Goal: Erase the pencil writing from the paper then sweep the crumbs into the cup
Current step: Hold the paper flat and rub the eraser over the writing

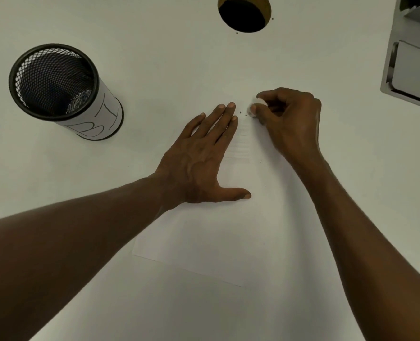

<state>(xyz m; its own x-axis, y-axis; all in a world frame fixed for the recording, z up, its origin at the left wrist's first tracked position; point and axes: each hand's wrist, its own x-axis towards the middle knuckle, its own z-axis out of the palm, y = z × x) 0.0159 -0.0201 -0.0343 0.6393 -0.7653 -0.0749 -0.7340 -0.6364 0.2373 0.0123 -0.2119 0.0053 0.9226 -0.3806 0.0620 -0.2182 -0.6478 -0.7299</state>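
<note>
The white worktop (154,40) carries the paper (223,232), which lies at centre under both hands. The mesh cup (63,91) stands upright at far left, well apart from the paper. The left hand (199,161) lies flat on the paper, fingers straight and thumb spread. The right hand (290,121) pinches a white eraser (257,107) at the paper's far end. Dark crumbs (244,113) lie just beside the eraser.
</note>
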